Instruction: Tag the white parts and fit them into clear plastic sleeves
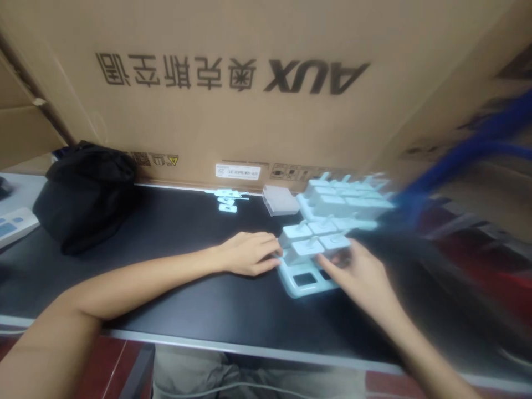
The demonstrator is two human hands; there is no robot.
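Surface: black desk [199, 310], AUX cardboard carton [249, 111] upright behind, black bag [85, 194] far left.
Item: white adapter block [310, 247], front row of pale tray [291, 288], between both hands.
Left hand [247, 253]: fingers curled, touching the block's left; grip unclear.
Right hand [361, 274]: fingers narrow at its near right; grip blurred.
Step, judged: seating blocks; empty slots [303, 279] nearest call for square alignment.

The head-worn camera sits above the person's seat and looks forward and down across the black table [187, 233], its near edge low in the frame. It faces the AUX cardboard box [266, 127] standing along the far edge. The view is close: left hand [249, 254] and right hand [361, 277] lie mid-frame. The right side is blurred.
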